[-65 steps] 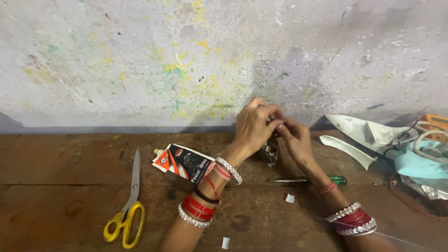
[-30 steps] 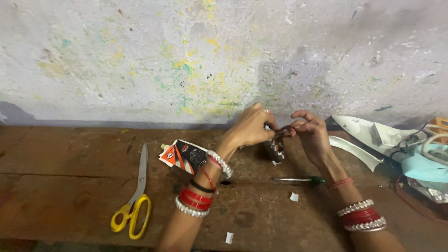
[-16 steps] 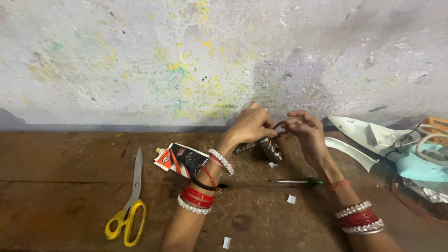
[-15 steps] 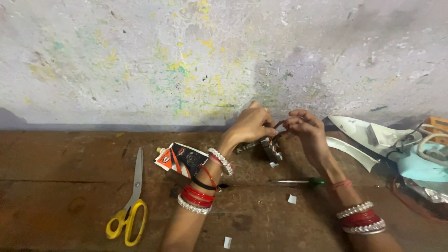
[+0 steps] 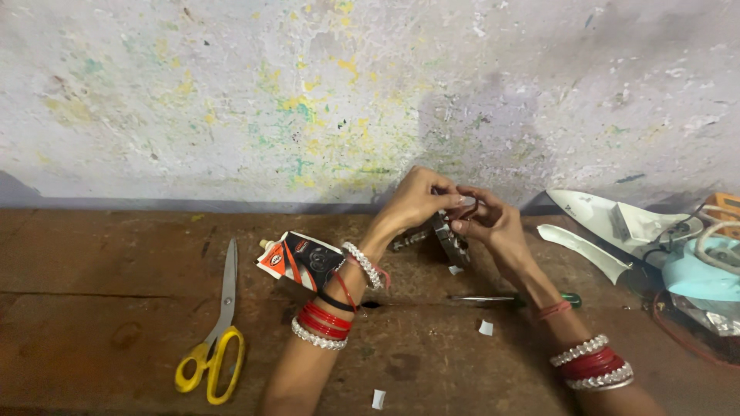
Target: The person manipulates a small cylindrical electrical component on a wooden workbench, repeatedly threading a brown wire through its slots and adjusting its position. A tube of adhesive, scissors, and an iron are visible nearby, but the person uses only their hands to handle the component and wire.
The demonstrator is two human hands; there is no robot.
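Left hand [image 5: 416, 202] and right hand [image 5: 487, 222] meet over the desk [image 5: 116, 270], fingertips pinched together on a small dark metal part [image 5: 449, 235]. Both hands clamped on it from opposite sides; the part hangs just above the desk surface, close to the wall. Its exact shape is too small and too covered by fingers to tell. Both wrists carry red and silver bangles.

Landmark: the metal part.
- Just left of it, behind the left wrist: a short grey bolt-like piece [image 5: 406, 239] lying on the desk.
- Directly below it: a small white scrap [image 5: 455, 270].
- Further below, toward the person: a screwdriver [image 5: 509, 298] with green handle, lying flat, partly under the right forearm. Two more white scraps [image 5: 486, 327] nearer still, one at the lower edge of view.
- Left of it, beside the left forearm: a squeezed tube [image 5: 302, 260], black, white and orange, nozzle pointing left.
- Well to the left: scissors [image 5: 216, 331] with yellow handles, blades pointing away from the person.
- Right of it: white curved plastic shell pieces [image 5: 586, 246], then a pale blue housing [image 5: 697, 273] with cable at the right edge.
- Behind it: a paint-flecked plaster wall [image 5: 308, 92], yellow and green spots.
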